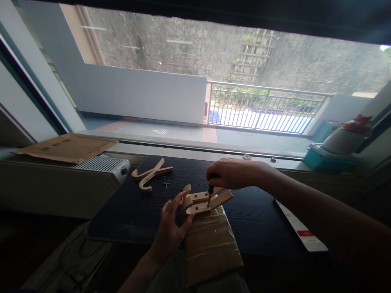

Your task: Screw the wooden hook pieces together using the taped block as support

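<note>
My right hand (230, 173) is closed round a small dark screwdriver (210, 194), whose tip points down onto a wooden hook assembly (203, 200). That assembly is two curved wooden pieces lying on a cardboard-wrapped parcel (210, 244). My left hand (172, 224) grips the assembly's left end, fingers curled against it. Two more wooden hook pieces (151, 173) lie crossed on the dark tabletop (128, 211) further left, with a few small screws (166, 185) beside them.
A white heater (100, 165) and a flat cardboard sheet (65, 146) sit at the left. A white paper strip (301, 228) lies on the table's right. A teal base with a white and orange object (339, 150) stands on the window sill.
</note>
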The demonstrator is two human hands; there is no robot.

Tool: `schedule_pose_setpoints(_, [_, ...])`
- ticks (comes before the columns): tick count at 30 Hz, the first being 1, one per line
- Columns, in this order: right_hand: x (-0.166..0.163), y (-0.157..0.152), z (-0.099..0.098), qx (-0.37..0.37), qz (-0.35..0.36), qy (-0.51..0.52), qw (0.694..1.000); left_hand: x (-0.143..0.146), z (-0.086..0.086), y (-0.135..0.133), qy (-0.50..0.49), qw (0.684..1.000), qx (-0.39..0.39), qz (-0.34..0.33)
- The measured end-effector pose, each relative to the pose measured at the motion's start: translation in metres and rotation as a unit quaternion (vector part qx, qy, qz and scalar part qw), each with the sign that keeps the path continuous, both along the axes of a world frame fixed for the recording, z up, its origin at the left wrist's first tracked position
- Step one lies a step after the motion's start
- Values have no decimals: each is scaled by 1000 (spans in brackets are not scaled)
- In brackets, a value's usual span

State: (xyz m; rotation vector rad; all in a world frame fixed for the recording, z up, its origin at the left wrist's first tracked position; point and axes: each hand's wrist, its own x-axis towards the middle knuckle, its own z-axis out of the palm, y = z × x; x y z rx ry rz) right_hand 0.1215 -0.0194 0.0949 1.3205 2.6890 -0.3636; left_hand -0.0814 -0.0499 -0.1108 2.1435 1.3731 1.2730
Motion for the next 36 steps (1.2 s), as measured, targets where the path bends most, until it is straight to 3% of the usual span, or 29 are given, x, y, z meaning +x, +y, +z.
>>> schedule_pose_setpoints(7, [4,-2,10,-6,4,24,1000,0,0,0,-1,1000,1,-2])
schedule_pose_setpoints(20, [3,-1,-1,34,-17,41,998,0,1,0,2,1000,0,-1])
schedule_pose_setpoints(29, [8,-3,6,2,-2,35,999,0,3,-1,0,1000,0,-2])
schedule_pose_setpoints(36, [7,-2,-1,11,6,45,999,0,2,0,2,1000,-1,3])
